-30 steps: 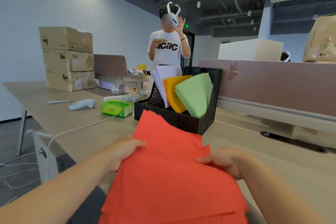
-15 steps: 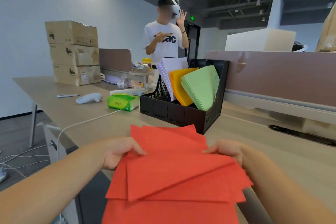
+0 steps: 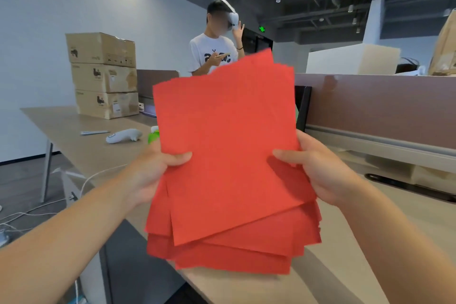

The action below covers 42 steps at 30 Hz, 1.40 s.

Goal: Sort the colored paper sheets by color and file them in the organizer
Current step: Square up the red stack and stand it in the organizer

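Above the desk (image 3: pixel 81 145), both hands grip the red sheets (image 3: pixel 229 155).

The red sheets (image 3: pixel 229 150) filling mid-frame look like thin matt paper, slightly grainy. Brown boxes (image 3: pixel 103 75) at upper left are corrugated cardboard with scuffed tape, and the desk (image 3: pixel 81 145) at left has a smooth wood-look laminate top.
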{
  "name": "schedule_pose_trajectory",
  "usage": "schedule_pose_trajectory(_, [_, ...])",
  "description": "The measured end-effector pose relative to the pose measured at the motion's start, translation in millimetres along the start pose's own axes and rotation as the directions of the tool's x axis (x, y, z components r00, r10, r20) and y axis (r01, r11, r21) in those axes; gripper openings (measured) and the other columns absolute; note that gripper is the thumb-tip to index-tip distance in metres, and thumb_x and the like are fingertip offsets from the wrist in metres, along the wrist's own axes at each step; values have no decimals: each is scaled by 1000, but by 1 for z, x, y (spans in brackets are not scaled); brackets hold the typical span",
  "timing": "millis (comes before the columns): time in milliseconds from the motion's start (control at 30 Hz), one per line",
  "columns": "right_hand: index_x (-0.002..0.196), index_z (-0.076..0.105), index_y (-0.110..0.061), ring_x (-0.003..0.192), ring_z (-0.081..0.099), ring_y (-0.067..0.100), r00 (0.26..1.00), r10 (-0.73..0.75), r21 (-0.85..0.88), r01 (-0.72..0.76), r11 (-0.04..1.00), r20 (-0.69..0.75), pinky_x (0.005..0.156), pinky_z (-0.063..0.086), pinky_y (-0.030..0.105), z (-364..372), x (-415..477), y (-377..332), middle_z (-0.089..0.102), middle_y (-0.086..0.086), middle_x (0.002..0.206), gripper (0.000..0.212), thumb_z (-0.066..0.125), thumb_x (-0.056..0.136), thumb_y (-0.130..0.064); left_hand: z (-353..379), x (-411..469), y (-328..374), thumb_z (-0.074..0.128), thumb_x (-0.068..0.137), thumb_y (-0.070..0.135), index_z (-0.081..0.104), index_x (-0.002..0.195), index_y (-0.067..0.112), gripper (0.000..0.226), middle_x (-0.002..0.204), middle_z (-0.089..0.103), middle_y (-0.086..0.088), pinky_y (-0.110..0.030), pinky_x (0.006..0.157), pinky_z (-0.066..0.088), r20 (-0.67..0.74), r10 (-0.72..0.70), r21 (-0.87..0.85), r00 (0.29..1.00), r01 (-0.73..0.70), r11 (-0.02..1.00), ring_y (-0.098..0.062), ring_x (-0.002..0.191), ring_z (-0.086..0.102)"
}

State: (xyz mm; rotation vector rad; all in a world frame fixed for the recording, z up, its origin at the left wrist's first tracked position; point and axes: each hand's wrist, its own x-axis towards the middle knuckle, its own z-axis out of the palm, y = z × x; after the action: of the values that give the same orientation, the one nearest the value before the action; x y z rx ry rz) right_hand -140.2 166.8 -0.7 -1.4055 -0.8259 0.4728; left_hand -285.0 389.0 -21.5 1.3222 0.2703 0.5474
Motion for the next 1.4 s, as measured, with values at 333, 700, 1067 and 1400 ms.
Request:
schedule_pose_trajectory(333, [103, 67, -3, 60, 66, 17, 955, 291, -62, -288, 956, 56, 60, 53, 27, -20, 3, 11, 72, 9, 83, 25, 48, 89, 6, 15, 10, 25, 55, 89, -7, 63, 93, 13, 22, 73, 73, -6, -29, 51, 58, -69, 5, 184, 998, 8, 983, -16, 56, 69])
schedule_pose_trajectory(700, [110, 63, -22, 95, 69, 15, 944, -259, -196, 219, 956, -207, 86, 55, 35, -9, -2, 0, 73, -3, 104, 25, 51, 95, -5, 47, 13, 14, 62, 89, 3, 64, 100, 23, 23, 105, 71, 0, -37, 92, 51, -81, 499, 248, 863, -468, 848, -17, 99, 67])
schedule_pose_trajectory(1067, [109, 65, -17, 94, 70, 16, 900, -313, 23, 335, 942, -304, 76, 57, 30, -15, -11, -19, 74, -1, 102, 41, 71, 69, -23, 67, 3, 25, 78, 59, 27, 70, 91, 21, 33, 90, 76, 5, -26, 71, 58, -76, 449, 27, 890, -448, 893, -11, 85, 72])
schedule_pose_trajectory(1400, [111, 65, -20, 92, 70, 15, 872, -409, -46, 413, 910, -270, 75, 57, 32, -10, -16, -35, 73, -3, 102, 39, 71, 73, -23, 72, -1, 38, 78, 63, 31, 69, 90, 24, 29, 84, 75, 14, -17, 65, 54, -105, 556, 122, 825, -544, 830, -3, 81, 71])
